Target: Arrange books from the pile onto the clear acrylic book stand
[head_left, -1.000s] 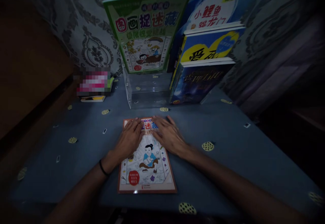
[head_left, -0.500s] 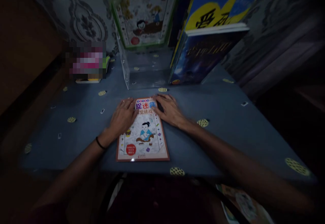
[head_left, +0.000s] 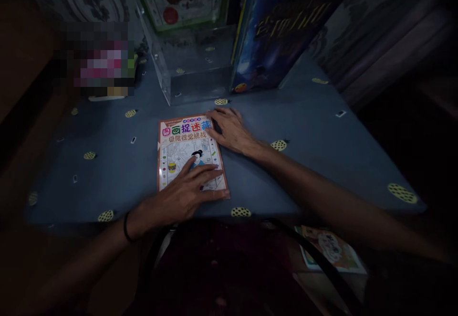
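The orange-bordered book (head_left: 186,145) lies flat on the blue tablecloth (head_left: 332,149), toward its six o'clock edge. From the book's middle, the left hand (head_left: 188,189) lies spread across it at six, while the right hand (head_left: 232,131) rests open on its corner at two. The clear stand (head_left: 195,51) is at twelve, a dark blue book (head_left: 279,41) at one, a blurred pile (head_left: 105,65) around ten
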`<state>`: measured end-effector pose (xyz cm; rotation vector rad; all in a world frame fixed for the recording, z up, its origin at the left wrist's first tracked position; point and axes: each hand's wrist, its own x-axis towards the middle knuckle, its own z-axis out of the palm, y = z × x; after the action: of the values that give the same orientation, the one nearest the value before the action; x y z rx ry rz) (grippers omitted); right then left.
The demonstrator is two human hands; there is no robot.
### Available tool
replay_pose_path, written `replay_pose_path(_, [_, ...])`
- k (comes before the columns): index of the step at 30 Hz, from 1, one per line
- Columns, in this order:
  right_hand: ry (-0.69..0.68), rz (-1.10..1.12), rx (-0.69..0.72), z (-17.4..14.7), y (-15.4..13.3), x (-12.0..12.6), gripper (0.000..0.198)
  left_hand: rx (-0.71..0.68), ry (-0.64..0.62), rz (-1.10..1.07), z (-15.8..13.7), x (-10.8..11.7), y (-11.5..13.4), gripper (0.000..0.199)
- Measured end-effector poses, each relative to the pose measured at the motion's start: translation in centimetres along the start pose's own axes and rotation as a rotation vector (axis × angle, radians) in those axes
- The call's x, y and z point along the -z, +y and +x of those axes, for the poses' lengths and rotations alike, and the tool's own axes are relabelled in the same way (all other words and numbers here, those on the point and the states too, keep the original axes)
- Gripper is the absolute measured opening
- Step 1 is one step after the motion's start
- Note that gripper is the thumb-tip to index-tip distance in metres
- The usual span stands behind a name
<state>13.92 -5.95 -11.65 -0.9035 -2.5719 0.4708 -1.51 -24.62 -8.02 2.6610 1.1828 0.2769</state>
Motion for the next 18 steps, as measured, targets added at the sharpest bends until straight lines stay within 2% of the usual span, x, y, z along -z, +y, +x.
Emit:
replay_pose_path(11, [0.013, -0.029, 0.007, -0.2, -0.3, -0.3, 0.049, 0.004, 0.013, 0.028, -0.2, -0.6, 0.3, 0.056])
replay_pose_path(15, [0.022, -0.081, 0.033, -0.6, -0.7, -0.2, 0.048, 0.014, 0.107, -0.003, -0.5, -0.9, 0.2, 0.047])
replay_pose_path(18, [0.042, -0.159, 0.062, -0.8, -1.2, 0.2, 0.045, 0.148, 0.232, 0.020, -1.1, -1.2, -0.6, 0.039])
